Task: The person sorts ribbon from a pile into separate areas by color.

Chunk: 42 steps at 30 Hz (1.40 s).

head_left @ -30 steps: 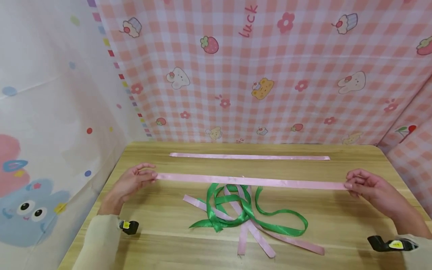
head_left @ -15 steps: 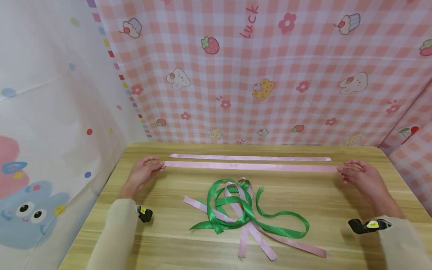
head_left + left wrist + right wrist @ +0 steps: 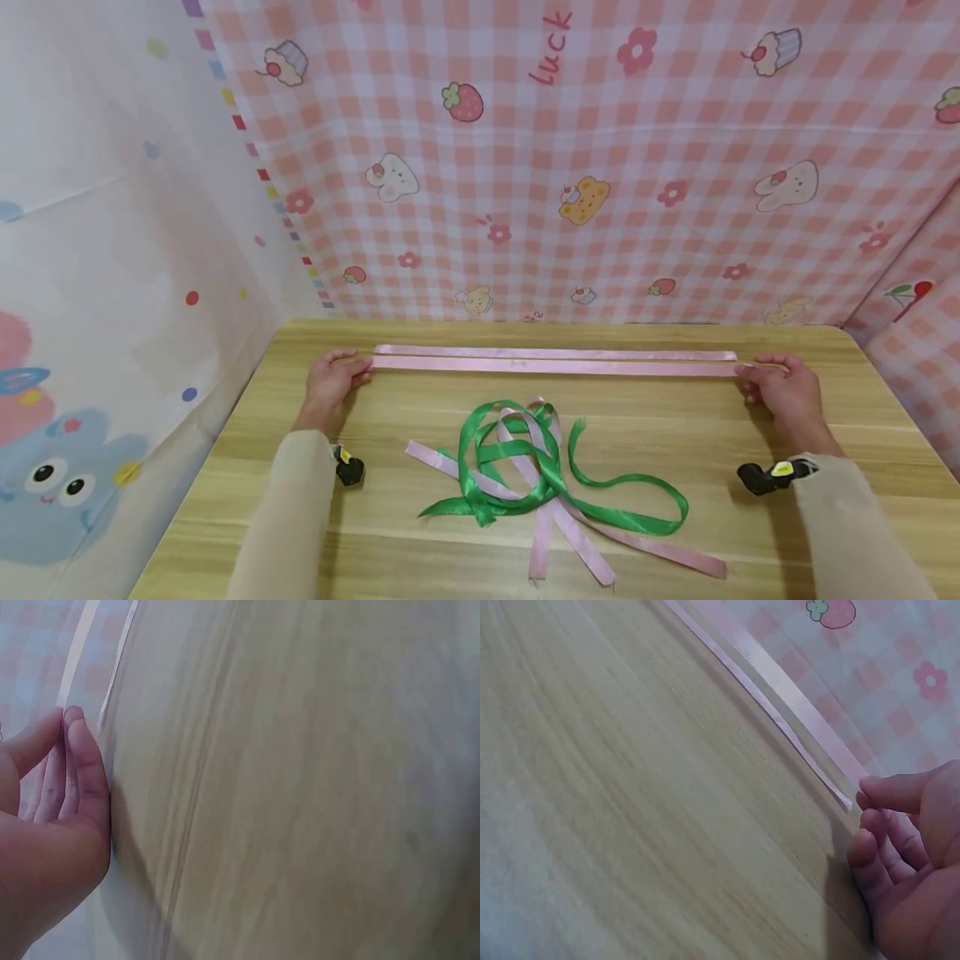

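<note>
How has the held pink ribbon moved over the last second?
Yes. The held ribbon, gripped by left hand and right hand, moved away from the person, now alongside the far ribbon.

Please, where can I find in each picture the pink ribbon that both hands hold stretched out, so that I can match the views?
Head: the held pink ribbon runs straight across the far part of the table, from left hand to right hand.
Left wrist: a pale blurred strip above the fingertips, probably that ribbon.
Right wrist: a diagonal strip ending at the fingertips.
Shared landmark: the wooden table, seen in all three.
</note>
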{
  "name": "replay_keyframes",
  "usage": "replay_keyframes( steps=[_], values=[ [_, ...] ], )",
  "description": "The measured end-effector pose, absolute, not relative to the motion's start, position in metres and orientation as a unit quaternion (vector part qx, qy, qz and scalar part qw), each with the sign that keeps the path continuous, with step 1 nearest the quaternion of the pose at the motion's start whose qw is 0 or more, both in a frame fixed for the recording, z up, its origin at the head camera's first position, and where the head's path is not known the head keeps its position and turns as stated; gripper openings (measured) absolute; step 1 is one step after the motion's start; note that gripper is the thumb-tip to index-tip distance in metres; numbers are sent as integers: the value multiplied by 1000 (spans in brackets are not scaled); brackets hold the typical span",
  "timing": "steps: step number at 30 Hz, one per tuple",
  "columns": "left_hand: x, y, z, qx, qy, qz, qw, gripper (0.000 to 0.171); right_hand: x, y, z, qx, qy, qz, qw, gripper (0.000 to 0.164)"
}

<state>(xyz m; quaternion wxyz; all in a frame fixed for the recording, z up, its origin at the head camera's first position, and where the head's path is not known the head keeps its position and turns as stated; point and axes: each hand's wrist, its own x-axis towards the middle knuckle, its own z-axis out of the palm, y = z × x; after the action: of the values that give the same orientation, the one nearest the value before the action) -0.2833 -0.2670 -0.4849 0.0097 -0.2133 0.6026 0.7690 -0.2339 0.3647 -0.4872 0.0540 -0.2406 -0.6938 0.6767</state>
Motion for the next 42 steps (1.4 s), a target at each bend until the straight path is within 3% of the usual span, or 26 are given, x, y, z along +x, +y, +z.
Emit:
replay_keyframes(
  steps=[9,21,42],
  values=[
    [-289,-259,-486,-258,617,743,-18,43,-242,361,-492,-264,-703,656,74,25],
    [-295,-250,-484,-276,664,694,-38,28,-249,356,-493,-327,-756,558,101,25],
    [-297,-247,-492,-294,672,677,-66,35,-257,354,-499,-373,-768,511,98,32]
  ],
)
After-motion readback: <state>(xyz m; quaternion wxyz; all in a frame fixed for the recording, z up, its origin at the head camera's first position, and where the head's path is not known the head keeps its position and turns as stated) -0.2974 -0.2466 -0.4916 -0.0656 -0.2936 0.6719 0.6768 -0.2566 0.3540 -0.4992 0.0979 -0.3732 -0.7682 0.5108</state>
